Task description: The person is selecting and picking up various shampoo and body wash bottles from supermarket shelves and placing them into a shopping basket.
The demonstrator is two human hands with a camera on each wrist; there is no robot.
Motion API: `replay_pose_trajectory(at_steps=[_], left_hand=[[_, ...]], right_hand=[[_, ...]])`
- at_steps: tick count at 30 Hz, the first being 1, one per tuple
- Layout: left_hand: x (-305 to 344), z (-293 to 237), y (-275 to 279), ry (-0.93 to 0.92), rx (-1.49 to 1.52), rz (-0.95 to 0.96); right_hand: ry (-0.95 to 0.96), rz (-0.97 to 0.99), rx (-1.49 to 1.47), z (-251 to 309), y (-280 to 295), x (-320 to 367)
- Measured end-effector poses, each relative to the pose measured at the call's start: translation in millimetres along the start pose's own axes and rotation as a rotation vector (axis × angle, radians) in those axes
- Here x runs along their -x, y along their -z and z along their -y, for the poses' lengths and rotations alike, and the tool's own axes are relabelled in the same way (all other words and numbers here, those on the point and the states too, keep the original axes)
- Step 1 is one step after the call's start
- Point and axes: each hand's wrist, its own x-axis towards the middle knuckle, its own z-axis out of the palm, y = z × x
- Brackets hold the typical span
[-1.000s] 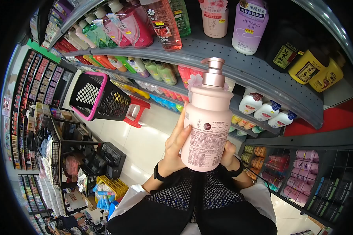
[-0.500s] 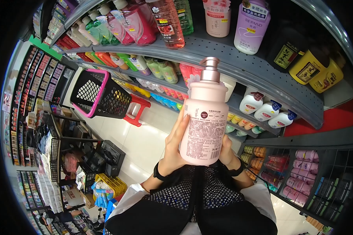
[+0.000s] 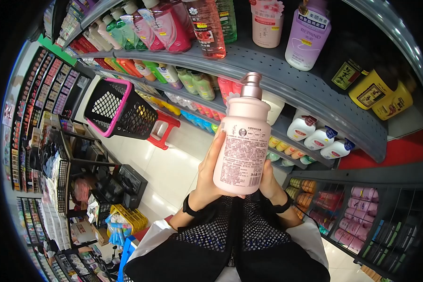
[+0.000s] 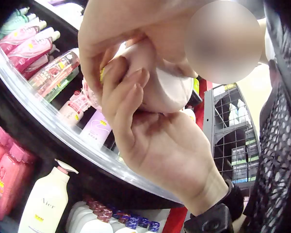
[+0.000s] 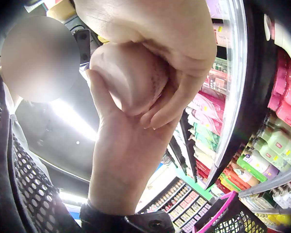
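Note:
A pale pink pump bottle (image 3: pixel 244 150) with a rose-gold metallic pump head is held up in front of the chest, its text-covered back label and barcode facing the head camera. My left hand (image 3: pixel 207 176) grips its lower left side, thumb lying along the label's edge. On the lower right side, my right hand (image 3: pixel 270 182) holds it with the thumb near the barcode; its other fingers are hidden behind the bottle. From below, the left wrist view shows the bottle's base (image 4: pixel 170 90) between both hands, with the right hand's fingers (image 4: pixel 123 104) curled beside it.
Ahead, a grey shelf (image 3: pixel 263 58) carries shampoo bottles, including a purple bottle (image 3: pixel 308 37) and a pink bottle (image 3: pixel 266 26). White bottles (image 3: pixel 319 136) stand on a lower shelf. A black shopping basket (image 3: pixel 120 108) with a pink rim and a red stool (image 3: pixel 163 131) are on the left.
The bottle has shifted slightly left, its base rising in the head view and its top leaning a little right. Both hands keep hold of it. Shelf items shift slightly in view.

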Motion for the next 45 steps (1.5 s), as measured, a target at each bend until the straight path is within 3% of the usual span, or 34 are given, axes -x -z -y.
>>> replay_pose_trajectory(at_steps=[13, 18, 31, 34, 35, 36, 38, 40, 41, 43, 45], left_hand=[[11, 2, 9, 0.053, -0.043, -0.084], [18, -3, 26, 0.109, 0.008, -0.075], [57, -8, 76, 0.137, -0.116, -0.17], [65, -15, 97, 0.212, -0.127, -0.19], [68, -13, 101, 0.213, -0.132, -0.216], [73, -9, 104, 0.272, -0.102, -0.273], [84, -3, 112, 0.326, -0.076, -0.353], [95, 4, 119, 0.512, 0.141, -0.592], [103, 10, 127, 0.5, 0.136, -0.614], [128, 24, 151, 0.567, 0.519, -0.659], [163, 37, 175, 0.552, 0.65, -0.665]], right_hand=[[-0.04, 0.085, -0.073, 1, -10, -11], [-0.055, -0.005, -0.01, -7, -18, -16], [-0.101, 0.162, 0.019, -26, -63, -50], [-0.03, 0.242, 0.126, -33, -78, -63], [0.006, 0.262, 0.326, -35, -81, -67], [0.05, 0.28, 0.526, -36, -87, -73], [0.069, 0.354, 0.624, -37, -101, -84], [0.033, 0.441, 0.757, -34, -118, -92], [0.044, 0.464, 0.759, -34, -124, -98], [0.045, 0.622, 0.856, -38, -139, -110], [0.114, 0.658, 0.829, -53, -153, -122]])
